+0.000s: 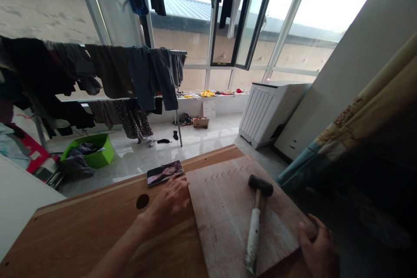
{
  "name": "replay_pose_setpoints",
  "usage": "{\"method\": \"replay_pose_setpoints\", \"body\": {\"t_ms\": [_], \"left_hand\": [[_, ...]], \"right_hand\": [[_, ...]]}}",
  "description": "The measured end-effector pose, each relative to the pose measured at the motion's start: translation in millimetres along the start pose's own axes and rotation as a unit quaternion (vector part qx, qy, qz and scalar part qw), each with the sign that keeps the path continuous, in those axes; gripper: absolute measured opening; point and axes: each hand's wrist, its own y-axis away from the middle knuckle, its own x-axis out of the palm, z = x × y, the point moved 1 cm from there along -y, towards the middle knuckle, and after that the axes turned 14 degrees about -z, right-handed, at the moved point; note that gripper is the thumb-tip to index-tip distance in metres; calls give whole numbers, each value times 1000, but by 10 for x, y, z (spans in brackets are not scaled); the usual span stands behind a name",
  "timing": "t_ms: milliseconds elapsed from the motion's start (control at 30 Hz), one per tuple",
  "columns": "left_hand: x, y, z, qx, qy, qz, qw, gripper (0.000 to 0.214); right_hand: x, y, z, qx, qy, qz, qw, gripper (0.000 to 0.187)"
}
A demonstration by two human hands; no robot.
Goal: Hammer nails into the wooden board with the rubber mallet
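A wooden table (81, 221) holds a phone (164, 173) and board (221, 221).

One left hand (167, 202), one right hand (317, 243), one mallet (257, 221), one phone (164, 173), one wooden board (221, 226)

Left forearm (120, 247) cut off by bottom edge. Right hand (314, 245) sits in dim light, wrist cut off too; can't tell if it grips the wooden board (228, 221) or just rests on it. Board's near end also runs out of frame. Row of small points (226, 173) on the board: too small to identify. Small items (208, 94) on the windowsill: mostly unreadable. Clothes drying rack (180, 52) load runs off left edge. Curtain (345, 139) bottom lost in shadow.
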Motion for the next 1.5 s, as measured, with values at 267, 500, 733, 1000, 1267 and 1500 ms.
{"method": "replay_pose_setpoints", "body": {"t_ms": [267,500,733,1000,1267,1500], "left_hand": [[206,440,-739,7,48,12,999,54],[348,465,-743,-31,5,-55,998,40],[370,515,-838,-79,-39,-80,993,33],[384,628,-1039,-121,-82,-121,982,35],[44,1190,-1069,-192,-168,-146,956,29],[-318,1750,-799,-200,-265,-205,921,27]], "right_hand": [[42,43,39,-54,11,-5,998,55],[64,63,72,-77,18,-29,996,49],[77,85,80,-110,16,-15,994,44],[92,95,63,-130,-15,0,991,48],[-39,414,120,-288,-87,61,952,36],[-61,959,447,-329,-125,78,933,39]]}}
